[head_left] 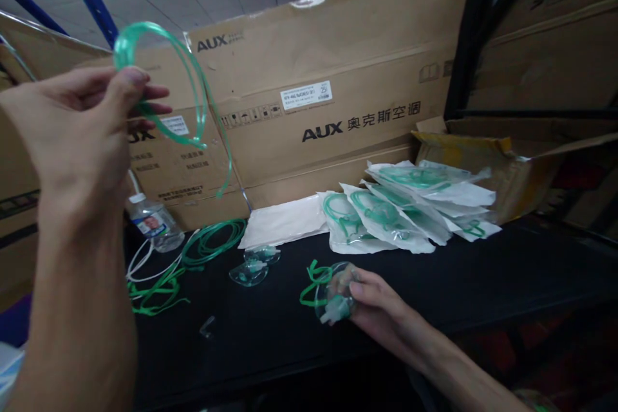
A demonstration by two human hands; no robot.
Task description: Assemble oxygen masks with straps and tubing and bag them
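Observation:
Raised at the upper left, my left hand (pixel 91 109) is closed on a coil of green clear tubing (pixel 193 77), one end of which dangles down. My right hand (pixel 376 296), low over the black table, grips a clear oxygen mask (pixel 338 277) with a pale connector and a green strap (pixel 315 295). Two more clear masks (pixel 248 272) lie on the table left of it. Another coil of green tubing (pixel 212 241) rests farther left, beside a tangle of green straps (pixel 157 293). A small clear elbow-like piece (pixel 207 327) lies near the front.
Several white-backed packs (pixel 386 212) with masks and tubing are piled at the back right, next to white sheets (pixel 284 221). A clear bottle (pixel 157 224) stands at the left. Large cardboard panels (pixel 338 64) wall the back; an open carton (pixel 512 161) stands right.

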